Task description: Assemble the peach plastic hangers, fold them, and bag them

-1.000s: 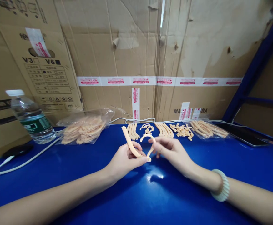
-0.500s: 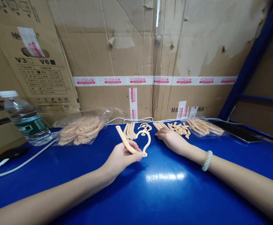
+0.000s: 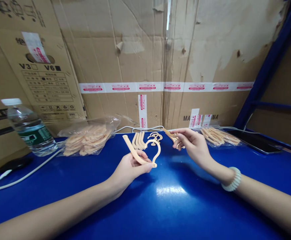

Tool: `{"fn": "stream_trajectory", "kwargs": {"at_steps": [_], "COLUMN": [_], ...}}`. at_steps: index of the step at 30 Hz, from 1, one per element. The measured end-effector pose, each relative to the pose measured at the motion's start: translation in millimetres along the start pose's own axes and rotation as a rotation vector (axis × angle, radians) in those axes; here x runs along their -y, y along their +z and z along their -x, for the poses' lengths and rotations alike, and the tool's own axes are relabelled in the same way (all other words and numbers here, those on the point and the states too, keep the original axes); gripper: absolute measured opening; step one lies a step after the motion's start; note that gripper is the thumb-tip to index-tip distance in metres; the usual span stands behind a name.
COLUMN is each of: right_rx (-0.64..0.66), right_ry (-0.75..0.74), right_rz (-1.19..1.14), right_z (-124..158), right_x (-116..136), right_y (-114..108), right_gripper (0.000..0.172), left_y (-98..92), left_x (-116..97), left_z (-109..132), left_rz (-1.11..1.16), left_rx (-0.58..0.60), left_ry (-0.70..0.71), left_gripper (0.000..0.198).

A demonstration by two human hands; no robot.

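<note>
My left hand (image 3: 129,168) is closed on a beige plastic hanger arm (image 3: 131,145), which points up and to the left. A curved hanger hook (image 3: 158,151) meets its lower end at my fingertips. Farther right, my right hand (image 3: 195,145) is raised a little above the table, thumb and fingers pinching another slim beige hanger arm (image 3: 168,133). Behind that hand, small beige pieces are mostly hidden. Between the hands, a row of hanger arms (image 3: 138,140) and a few loose hooks (image 3: 155,136) lie on the blue table (image 3: 145,206).
Clear bags of beige parts lie at left (image 3: 89,138) and right (image 3: 220,136). A water bottle (image 3: 31,128) and a black object with a white cable (image 3: 16,164) are on the left. A dark phone (image 3: 254,141) lies far right. Cardboard (image 3: 125,60) stands along the back.
My right hand has lifted off the strips at the back and moved right and toward me, now with a hanger arm in its fingers. My left hand stays in place.
</note>
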State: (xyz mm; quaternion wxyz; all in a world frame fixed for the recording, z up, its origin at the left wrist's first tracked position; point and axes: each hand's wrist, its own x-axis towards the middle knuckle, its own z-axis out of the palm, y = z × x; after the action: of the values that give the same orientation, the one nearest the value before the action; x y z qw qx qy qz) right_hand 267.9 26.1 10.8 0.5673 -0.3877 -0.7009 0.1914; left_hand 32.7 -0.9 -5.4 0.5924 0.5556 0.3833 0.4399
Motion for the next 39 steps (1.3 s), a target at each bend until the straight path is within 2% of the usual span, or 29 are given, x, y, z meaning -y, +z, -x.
{"fn": "stream_trajectory", "kwargs": {"at_steps": [2,4,12,14,18,20,24,32,39], "right_rx": [-0.056,-0.08,-0.066,-0.086,-0.105,-0.047,0.083,0.224,0.281], "right_ry": [0.073,0.126,0.341,0.435,0.687,0.763,0.769,0.693,0.655], "right_rz": [-0.222,-0.343,-0.491,-0.574,-0.796,-0.863,-0.851,-0.778,-0.772], "right_z": [8.3,16.4,35.2,37.3,38.8,39.0,40.6,45.4,46.4], "right_x": [16.7,28.6,35.3,35.6,34.2,31.6,28.0,30.3,31.0], "right_y": [4.3,8.5,21.1,24.0,28.4,30.2,33.1,34.6,35.8], "right_gripper": [0.023,0.023,0.02,0.029,0.06,0.055,0.039,0.036,0.041], "left_y": [-0.5,-0.6,-0.6,0.1,1.3,1.4,1.1,1.7,0.4], "left_x": [0.2,0.0,-0.9,-1.9,-3.2,-2.8,-1.5,-2.9,-3.4], "left_z": [-0.4,-0.5,1.5,1.8,1.5,1.5,2.3,4.5,4.1], "left_rz": [0.004,0.01,0.003,0.003,0.023,0.038,0.073,0.074,0.057], "left_rx": [0.001,-0.005,0.013,0.007,-0.003,0.0,0.022,0.069,0.126], "left_ry": [0.003,0.006,0.01,0.005,-0.003,-0.008,-0.005,0.004,0.008], "left_gripper": [0.035,0.034,0.036,0.036,0.039,0.04,0.044,0.047,0.048]}}
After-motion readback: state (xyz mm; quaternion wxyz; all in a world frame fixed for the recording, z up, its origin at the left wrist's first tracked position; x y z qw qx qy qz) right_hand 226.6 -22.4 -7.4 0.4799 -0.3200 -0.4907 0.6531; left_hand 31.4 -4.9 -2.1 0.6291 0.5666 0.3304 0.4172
